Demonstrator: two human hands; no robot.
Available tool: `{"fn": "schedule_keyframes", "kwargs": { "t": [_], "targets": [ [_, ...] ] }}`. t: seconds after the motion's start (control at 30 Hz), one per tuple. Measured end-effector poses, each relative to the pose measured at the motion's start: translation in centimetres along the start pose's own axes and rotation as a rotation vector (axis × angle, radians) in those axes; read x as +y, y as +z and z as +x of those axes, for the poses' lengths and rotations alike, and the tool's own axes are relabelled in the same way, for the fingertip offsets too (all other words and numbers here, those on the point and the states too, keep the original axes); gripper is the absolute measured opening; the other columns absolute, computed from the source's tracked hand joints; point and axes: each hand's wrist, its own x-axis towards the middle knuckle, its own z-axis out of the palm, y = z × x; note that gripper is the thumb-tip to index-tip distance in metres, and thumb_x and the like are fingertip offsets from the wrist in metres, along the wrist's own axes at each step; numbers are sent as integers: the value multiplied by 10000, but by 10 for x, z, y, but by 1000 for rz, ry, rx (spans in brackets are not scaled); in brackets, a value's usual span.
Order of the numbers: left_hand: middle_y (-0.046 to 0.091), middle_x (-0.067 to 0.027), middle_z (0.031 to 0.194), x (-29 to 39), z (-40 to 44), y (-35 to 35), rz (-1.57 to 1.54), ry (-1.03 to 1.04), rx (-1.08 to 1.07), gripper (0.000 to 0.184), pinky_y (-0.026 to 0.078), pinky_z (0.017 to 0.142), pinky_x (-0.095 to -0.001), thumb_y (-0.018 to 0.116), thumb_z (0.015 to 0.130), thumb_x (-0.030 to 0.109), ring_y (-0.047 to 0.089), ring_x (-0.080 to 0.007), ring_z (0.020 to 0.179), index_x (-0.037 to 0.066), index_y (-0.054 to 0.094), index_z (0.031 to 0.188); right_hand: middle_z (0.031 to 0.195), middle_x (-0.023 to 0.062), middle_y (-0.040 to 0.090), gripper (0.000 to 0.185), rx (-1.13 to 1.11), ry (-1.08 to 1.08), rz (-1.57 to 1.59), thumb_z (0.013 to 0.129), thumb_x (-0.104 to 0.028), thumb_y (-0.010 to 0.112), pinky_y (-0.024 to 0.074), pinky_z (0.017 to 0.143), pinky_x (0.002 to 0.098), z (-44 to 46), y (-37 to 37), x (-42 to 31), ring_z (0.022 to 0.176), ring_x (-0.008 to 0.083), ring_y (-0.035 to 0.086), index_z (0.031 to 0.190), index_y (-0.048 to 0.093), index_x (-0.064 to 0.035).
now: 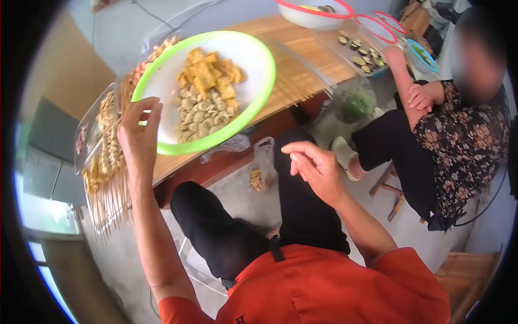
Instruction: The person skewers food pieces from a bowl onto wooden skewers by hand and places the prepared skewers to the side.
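Note:
My left hand (139, 123) is raised at the left rim of a large white basin with a lime-green edge (264, 102). Its fingers are bent with gaps between them, and I see nothing in it. In the basin lie orange-yellow chunks of food (208, 73) and a heap of small, pale beige, rounded food pieces (202, 116). Over my lap, to the right of the basin, is my right hand (314, 166), loosely curled with the index finger stretched out and no object visible in it. Skewered food (108, 132) sits beyond my left hand.
A tray (110, 218) with stick ends jutting out stands at the wooden table's (259, 27) left end. Bare sticks (294, 86) lie right of the basin. Farther right are sliced dark-skinned vegetables (367, 59), a red-rimmed bowl (313, 16) and a seated person (458, 129) with arms crossed.

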Motion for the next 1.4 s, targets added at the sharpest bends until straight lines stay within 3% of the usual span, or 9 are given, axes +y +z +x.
{"fn": "schedule_keyframes", "kwargs": {
  "t": [0.03, 0.27, 0.33, 0.63, 0.87, 0.97, 1.03, 1.13, 1.4],
  "targets": [
    [678, -29, 890, 8, 0, 12, -31, -20, -45, 179, 471, 611, -250, 676, 874, 153, 603, -89, 730, 60, 717, 1022, 719, 32, 592, 132, 35, -2, -5, 956, -33, 559, 463, 582, 226, 4, -7, 4, 640, 70, 570, 1051, 643, 6],
    [678, -87, 981, 17, -9, 58, 36, 16, -205, 154, 498, 768, -326, 651, 849, 147, 659, -232, 838, 72, 707, 970, 651, 32, 603, 115, 189, 29, -283, 928, -72, 590, 451, 558, 255, 35, -62, 52, 594, 82, 572, 1016, 650, -30],
    [640, -95, 886, 13, -10, 61, -17, 107, -153, 149, 482, 651, -313, 684, 833, 83, 608, -180, 744, 14, 683, 965, 644, 74, 624, 89, 222, 37, -445, 911, -90, 606, 467, 563, 300, 50, -76, 72, 598, 147, 616, 976, 644, -43],
    [654, -113, 893, 18, -14, 60, 54, 104, -223, 154, 488, 675, -350, 668, 843, 114, 643, -232, 733, 28, 686, 970, 790, 196, 669, 151, 225, -12, -1035, 871, -206, 617, 495, 705, 512, 135, -99, 107, 783, 417, 642, 910, 652, -64],
    [670, -108, 892, 20, -16, 59, -24, -10, -222, 163, 495, 681, -358, 671, 845, 134, 644, -236, 722, 34, 685, 972, 807, 198, 662, 138, 138, 20, -1140, 863, -203, 610, 488, 693, 532, 158, -96, 111, 794, 437, 626, 883, 640, -70],
    [675, -108, 914, 15, -15, 60, -53, -11, -233, 163, 498, 685, -362, 669, 850, 150, 643, -242, 720, 42, 683, 972, 765, 174, 671, 136, 144, -6, -1223, 841, -182, 615, 503, 633, 459, 159, -95, 103, 709, 346, 661, 819, 625, -48],
    [674, -107, 916, 15, -16, 60, -63, -18, -228, 162, 498, 685, -362, 668, 851, 149, 644, -241, 721, 42, 683, 972, 683, 114, 654, 174, 5, 411, -728, 859, -200, 618, 459, 525, 320, 159, -99, 91, 587, 184, 618, 791, 606, -40],
    [671, -109, 917, 15, -16, 59, -78, -20, -216, 156, 498, 683, -363, 665, 853, 145, 644, -246, 716, 43, 684, 970, 631, 38, 589, 196, 11, 502, -6, 893, -229, 617, 356, 462, 220, 132, -100, 83, 514, 65, 490, 817, 589, -51],
    [691, -97, 981, 11, -14, 48, -361, -115, -153, 253, 489, 630, -275, 616, 939, 209, 629, -152, 678, 5, 672, 1077, 657, 58, 610, 145, -112, 357, 344, 934, -180, 602, 347, 444, 187, 11, -39, 0, 472, 48, 451, 906, 577, -40]
  ]
}}
